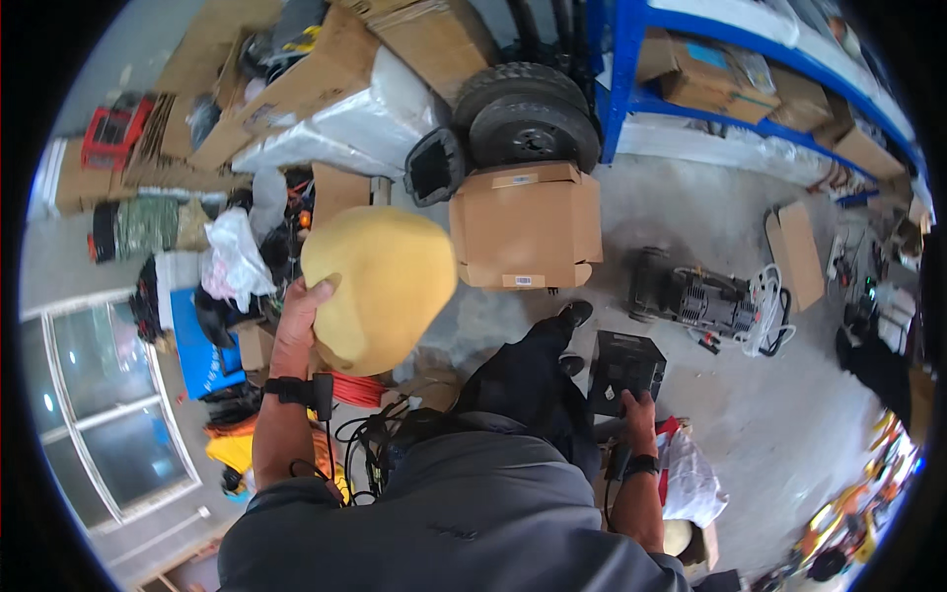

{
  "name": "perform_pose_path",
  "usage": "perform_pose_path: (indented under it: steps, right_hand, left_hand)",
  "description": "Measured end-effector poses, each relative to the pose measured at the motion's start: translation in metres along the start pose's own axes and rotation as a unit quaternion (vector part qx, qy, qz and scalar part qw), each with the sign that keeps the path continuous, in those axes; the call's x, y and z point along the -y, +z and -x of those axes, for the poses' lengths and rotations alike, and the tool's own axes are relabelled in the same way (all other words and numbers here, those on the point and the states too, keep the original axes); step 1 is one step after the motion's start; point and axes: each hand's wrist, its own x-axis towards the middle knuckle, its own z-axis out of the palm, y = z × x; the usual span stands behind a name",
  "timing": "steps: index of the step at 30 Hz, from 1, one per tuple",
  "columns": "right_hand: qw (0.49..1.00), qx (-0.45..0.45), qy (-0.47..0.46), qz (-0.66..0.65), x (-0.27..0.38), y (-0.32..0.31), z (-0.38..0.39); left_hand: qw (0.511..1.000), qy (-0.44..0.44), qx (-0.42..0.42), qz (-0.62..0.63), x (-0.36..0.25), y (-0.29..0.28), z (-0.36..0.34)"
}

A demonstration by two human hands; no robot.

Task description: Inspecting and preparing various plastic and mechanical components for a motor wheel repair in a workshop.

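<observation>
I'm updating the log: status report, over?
Left hand gripping large yellow object. Right hand holding black box. Cardboard box ahead, machine ahead-right.

Carton (526, 232) at upper centre, tyres (533, 130) behind; machine (702, 298) to its right, piece (387, 281) in left hand (312, 304) to its left.

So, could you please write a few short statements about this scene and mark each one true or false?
1. The left hand holds the yellow object. True.
2. The right hand touches the yellow object too. False: the right hand touches the black box.
3. The tyres are beyond the carton, seen from the person. True.
4. The machine on the floor is left of the carton. False: the machine is to the carton's right.
5. The rack at the upper right has a blue frame. True.
</observation>
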Motion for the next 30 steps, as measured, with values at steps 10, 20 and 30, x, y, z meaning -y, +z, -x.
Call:
perform_pose_path:
  steps: [10,20,30]
  right_hand:
    - [0.957,0.083,-0.044,0.275,0.046,0.012,-0.018]
    - [0.911,0.078,-0.142,0.38,0.046,0.04,0.017]
    - [0.845,0.163,-0.149,0.487,0.075,0.148,0.022]
  left_hand:
    - [0.948,0.022,-0.308,0.076,0.084,-0.073,0.178]
    - [0.947,0.02,-0.288,0.143,0.167,-0.131,0.222]
    - [0.945,-0.078,-0.285,0.139,0.254,-0.226,0.176]
